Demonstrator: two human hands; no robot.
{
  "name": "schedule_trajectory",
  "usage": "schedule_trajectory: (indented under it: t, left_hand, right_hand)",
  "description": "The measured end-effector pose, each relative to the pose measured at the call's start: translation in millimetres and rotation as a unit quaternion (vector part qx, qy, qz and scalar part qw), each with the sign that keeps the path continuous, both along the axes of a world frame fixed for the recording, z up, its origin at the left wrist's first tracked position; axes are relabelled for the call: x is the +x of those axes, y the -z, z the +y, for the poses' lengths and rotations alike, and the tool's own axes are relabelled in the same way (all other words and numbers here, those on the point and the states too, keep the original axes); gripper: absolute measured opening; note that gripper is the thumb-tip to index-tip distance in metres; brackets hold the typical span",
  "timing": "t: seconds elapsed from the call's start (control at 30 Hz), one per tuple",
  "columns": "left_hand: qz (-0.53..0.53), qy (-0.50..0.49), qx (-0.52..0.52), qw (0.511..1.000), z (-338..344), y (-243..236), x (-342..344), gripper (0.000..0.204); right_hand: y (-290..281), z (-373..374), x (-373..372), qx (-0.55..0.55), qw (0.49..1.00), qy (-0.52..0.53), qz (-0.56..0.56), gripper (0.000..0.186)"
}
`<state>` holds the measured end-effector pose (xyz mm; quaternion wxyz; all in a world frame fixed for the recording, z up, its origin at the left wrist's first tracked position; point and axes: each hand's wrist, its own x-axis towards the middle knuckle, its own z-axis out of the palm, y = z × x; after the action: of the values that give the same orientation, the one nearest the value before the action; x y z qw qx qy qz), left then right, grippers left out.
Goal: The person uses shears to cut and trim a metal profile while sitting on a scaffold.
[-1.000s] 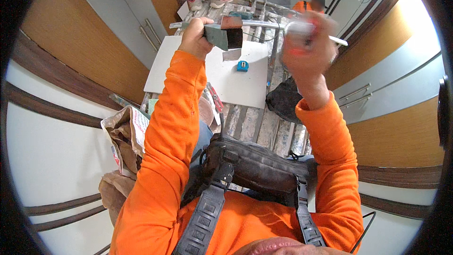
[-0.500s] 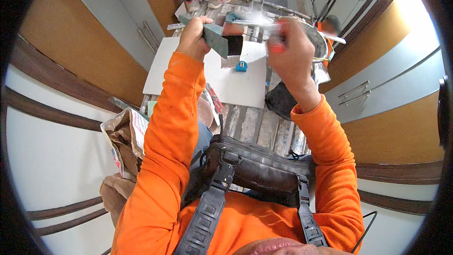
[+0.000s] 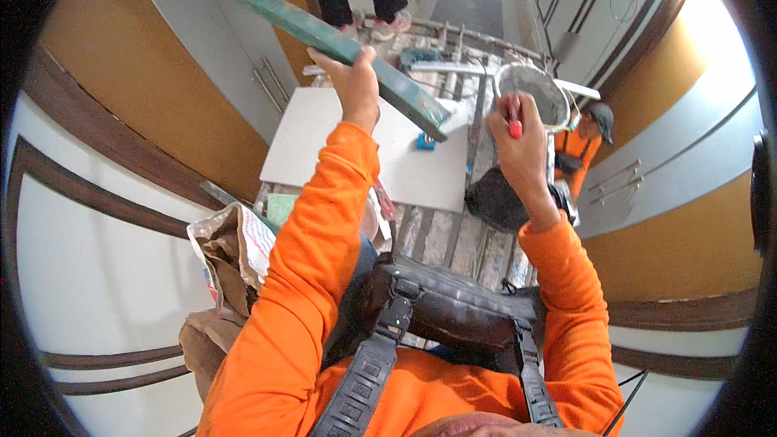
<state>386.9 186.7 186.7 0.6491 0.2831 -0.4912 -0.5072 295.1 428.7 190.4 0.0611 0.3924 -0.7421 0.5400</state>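
My left hand (image 3: 354, 91) grips a long, narrow green-grey slab (image 3: 312, 31) around its middle. The slab slants from the upper left down toward the middle, raised over a white panel (image 3: 312, 142). Closed around a hand tool's red-ended handle (image 3: 515, 129), my right hand (image 3: 526, 146) is at the near side of a bucket (image 3: 560, 105) smeared with grey material. The tool's working end is hidden behind the hand. A small blue tape measure (image 3: 426, 142) lies on the panel, just below the slab's lower end.
The panel rests on a slatted, stained platform (image 3: 437, 235). A black bag (image 3: 495, 198) lies right of it, and an open paper sack (image 3: 231, 251) stands left. One person's shoes (image 3: 391, 26) are at the far edge; another person in orange (image 3: 576, 150) is beyond the bucket.
The slab has swung from a foreshortened view to a long diagonal, and my left hand has shifted right. My right hand, blurred by motion before, has moved down and right, close to the bucket.
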Motion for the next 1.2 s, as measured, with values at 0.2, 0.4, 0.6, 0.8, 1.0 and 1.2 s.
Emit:
schedule_trajectory:
  t: [0.2, 0.4, 0.6, 0.8, 1.0, 1.2]
  left_hand:
    - [-0.116, 0.048, -0.070, 0.990, -14.3, 9.0, 9.0, 0.079]
    - [-0.342, -0.107, -0.269, 0.894, -54.0, 48.0, 22.7, 0.043]
    - [-0.438, -0.150, -0.450, 0.764, -22.0, 22.1, 17.4, 0.044]
    - [-0.424, -0.093, -0.535, 0.725, -17.0, 12.6, 17.8, 0.040]
    - [-0.447, -0.116, -0.570, 0.680, -43.5, 15.7, 33.0, 0.037]
    - [-0.209, -0.112, -0.336, 0.912, -0.7, 10.3, 4.3, 0.089]
  right_hand:
    - [-18.4, 8.9, 5.2, -0.028, 0.994, 0.028, 0.097, 0.032]
    - [-68.8, -6.3, 22.0, -0.110, 0.900, 0.019, 0.422, 0.038]
    - [-44.8, 3.2, 5.2, 0.068, 0.871, 0.113, 0.473, 0.029]
    - [-3.4, 9.5, -24.4, 0.195, 0.886, 0.127, 0.401, 0.024]
    - [22.8, 2.3, -17.4, 0.244, 0.933, 0.045, 0.262, 0.030]
    - [28.7, -10.6, -2.1, 0.220, 0.975, 0.031, 0.015, 0.049]
